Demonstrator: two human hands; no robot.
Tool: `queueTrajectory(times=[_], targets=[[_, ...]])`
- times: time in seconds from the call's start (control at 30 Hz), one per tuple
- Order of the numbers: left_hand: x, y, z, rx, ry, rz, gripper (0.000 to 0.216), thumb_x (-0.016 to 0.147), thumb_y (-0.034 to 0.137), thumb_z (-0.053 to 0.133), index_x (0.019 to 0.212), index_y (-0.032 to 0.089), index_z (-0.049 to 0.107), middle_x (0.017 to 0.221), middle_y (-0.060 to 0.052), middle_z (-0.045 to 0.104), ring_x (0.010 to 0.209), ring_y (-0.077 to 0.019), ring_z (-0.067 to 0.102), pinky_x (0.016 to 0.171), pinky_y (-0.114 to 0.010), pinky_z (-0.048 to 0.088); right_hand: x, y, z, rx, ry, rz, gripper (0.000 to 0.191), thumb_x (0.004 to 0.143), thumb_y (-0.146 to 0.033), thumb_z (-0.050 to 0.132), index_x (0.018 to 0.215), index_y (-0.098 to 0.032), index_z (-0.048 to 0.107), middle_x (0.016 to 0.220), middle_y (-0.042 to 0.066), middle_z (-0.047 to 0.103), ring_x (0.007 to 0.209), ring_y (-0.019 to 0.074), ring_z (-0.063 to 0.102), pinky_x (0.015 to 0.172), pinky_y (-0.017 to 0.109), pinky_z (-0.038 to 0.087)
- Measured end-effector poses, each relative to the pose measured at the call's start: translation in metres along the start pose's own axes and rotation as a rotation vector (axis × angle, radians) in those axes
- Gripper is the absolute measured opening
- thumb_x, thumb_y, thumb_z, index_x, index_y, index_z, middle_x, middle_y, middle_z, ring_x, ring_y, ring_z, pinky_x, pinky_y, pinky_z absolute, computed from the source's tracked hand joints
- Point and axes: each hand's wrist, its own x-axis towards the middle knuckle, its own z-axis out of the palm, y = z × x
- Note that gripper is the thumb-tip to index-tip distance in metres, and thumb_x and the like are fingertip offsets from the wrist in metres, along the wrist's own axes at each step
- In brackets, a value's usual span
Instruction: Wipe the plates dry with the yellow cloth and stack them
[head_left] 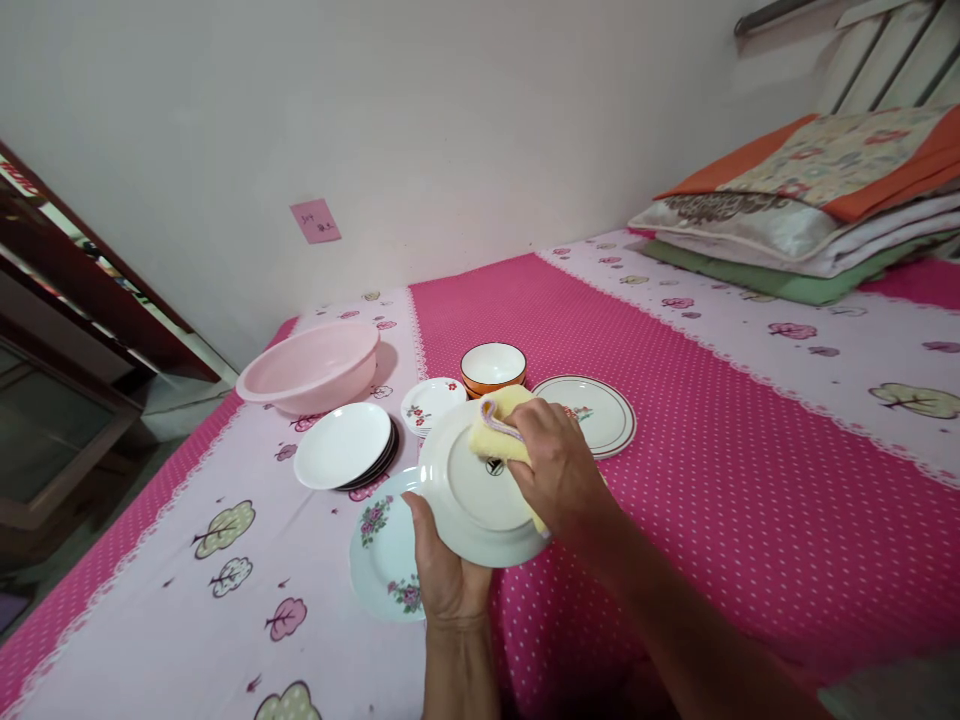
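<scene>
My left hand (444, 570) grips the near rim of a white plate (469, 495), held up with its underside toward me. My right hand (555, 465) presses a folded yellow cloth (499, 430) against that plate. Both hands are closed on what they hold. Below the held plate lies a flowered plate (382, 560) on the bedspread.
A pink basin (311, 365) sits at the back left. A stack of white plates (345, 447), a small flowered saucer (429, 402), an orange bowl (493, 367) and a rimmed plate (600, 412) lie on the pink bedspread (712, 480). Folded bedding (810, 215) lies far right.
</scene>
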Motion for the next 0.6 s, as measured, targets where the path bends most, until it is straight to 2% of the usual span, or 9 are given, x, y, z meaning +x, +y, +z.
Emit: queueTrajectory(times=[0.13, 0.27, 0.47, 0.6], targets=[[0.002, 0.012, -0.003, -0.022, 0.047, 0.057, 0.068, 0.097, 0.068, 0.049, 0.151, 0.028, 0.054, 0.142, -0.011, 0.068, 0.136, -0.0300, 0.059, 0.115, -0.043, 0.046, -0.002, -0.006, -0.009, 0.046, -0.101, -0.065, 0.036, 0.068, 0.002, 0.056, 0.096, -0.021, 0.055, 0.106, 0.010, 0.062, 0.096, 0.0294, 0.051, 0.082, 0.041, 0.041], [0.005, 0.024, -0.010, -0.081, 0.013, 0.108, 0.069, 0.099, 0.067, 0.046, 0.155, 0.028, 0.048, 0.140, -0.011, 0.069, 0.130, -0.0292, 0.064, 0.112, -0.043, 0.047, -0.011, -0.021, -0.016, 0.147, -0.222, -0.171, 0.038, 0.063, 0.003, 0.051, 0.092, -0.020, 0.058, 0.103, 0.007, 0.062, 0.095, 0.0262, 0.052, 0.081, 0.038, 0.040], [0.003, 0.036, -0.027, -0.192, -0.111, 0.100, 0.063, 0.105, 0.058, 0.038, 0.142, 0.013, 0.062, 0.107, -0.013, 0.081, 0.103, -0.0256, 0.076, 0.094, -0.036, 0.059, -0.027, -0.051, -0.003, 0.404, -0.319, -0.340, 0.042, 0.070, 0.002, 0.052, 0.103, -0.020, 0.063, 0.112, 0.005, 0.065, 0.105, 0.0247, 0.053, 0.095, 0.038, 0.041], [0.001, 0.034, -0.029, -0.132, -0.104, 0.099, 0.055, 0.108, 0.050, 0.033, 0.131, 0.014, 0.068, 0.099, -0.008, 0.080, 0.095, -0.0217, 0.076, 0.089, -0.035, 0.062, -0.027, -0.057, 0.005, 0.435, -0.336, -0.349, 0.045, 0.072, 0.001, 0.052, 0.111, -0.018, 0.064, 0.116, 0.007, 0.066, 0.107, 0.0256, 0.053, 0.096, 0.039, 0.041]])
